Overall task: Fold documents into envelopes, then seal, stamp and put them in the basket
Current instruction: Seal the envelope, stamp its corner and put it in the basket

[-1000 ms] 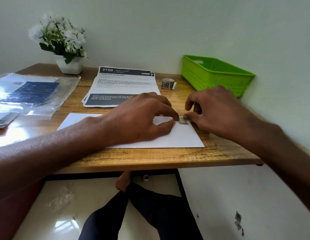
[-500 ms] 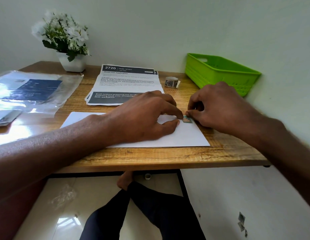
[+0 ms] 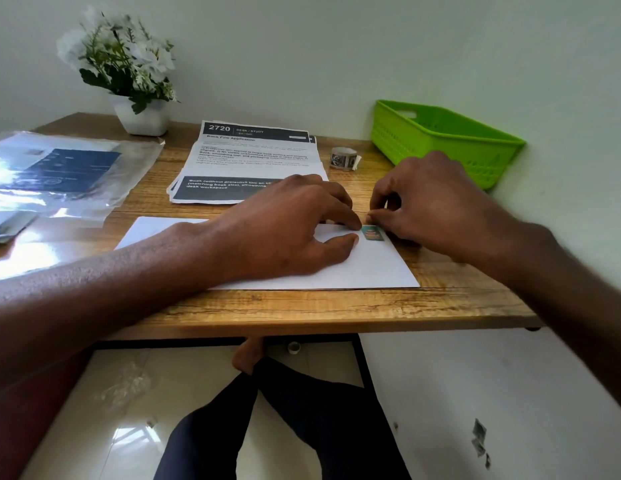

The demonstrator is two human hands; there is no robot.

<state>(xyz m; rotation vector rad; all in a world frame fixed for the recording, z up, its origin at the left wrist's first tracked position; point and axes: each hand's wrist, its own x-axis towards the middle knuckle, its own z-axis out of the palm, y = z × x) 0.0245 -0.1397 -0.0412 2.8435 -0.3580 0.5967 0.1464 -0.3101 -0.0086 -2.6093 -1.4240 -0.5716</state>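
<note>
A white envelope [image 3: 378, 268] lies flat near the desk's front edge. A small green stamp [image 3: 372, 233] sits on its far right corner. My left hand [image 3: 288, 226] presses down on the envelope, its forefinger tip touching the stamp's left edge and its thumb flat on the paper. My right hand [image 3: 437, 202] has its fingers curled, with thumb and forefinger pinching at the stamp's far edge. Printed documents [image 3: 253, 157] are stacked behind the envelope. The green basket [image 3: 440, 140] stands at the back right against the wall.
A roll of stamps [image 3: 343, 157] sits between the documents and the basket. A white pot of flowers [image 3: 142, 116] stands at the back left. Shiny plastic film over a dark blue book [image 3: 59, 171] covers the desk's left side. My legs show under the desk.
My right hand has drawn back a little from the stamp, so more of it shows on the envelope. My left hand stays pressed on the envelope.
</note>
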